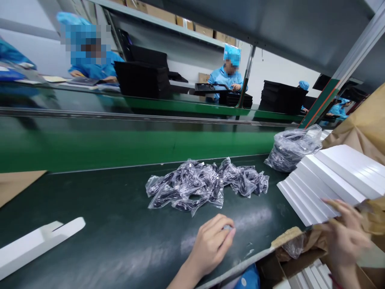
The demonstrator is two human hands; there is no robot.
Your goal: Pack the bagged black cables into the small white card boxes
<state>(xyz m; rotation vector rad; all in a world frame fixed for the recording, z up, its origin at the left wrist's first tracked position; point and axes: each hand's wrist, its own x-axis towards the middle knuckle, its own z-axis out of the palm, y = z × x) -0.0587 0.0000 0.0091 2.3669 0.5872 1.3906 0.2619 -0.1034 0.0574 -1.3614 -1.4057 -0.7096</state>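
Boxes [327, 180] at frame right look light, stiff, best gripped by their edges; right hand [345, 237] loosely spread, seemingly empty; left hand [212, 244] half-curled, cannot tell on what

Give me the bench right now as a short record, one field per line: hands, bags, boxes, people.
Left hand: over the dark green table, fingers curled; grip unclear
Right hand: blurred, fingers spread, near the stacked white boxes; contact unclear
Bags: small clear bags of dark cables, piled mid-table
Left side: white carton, end flap out
Background: co-workers in blue
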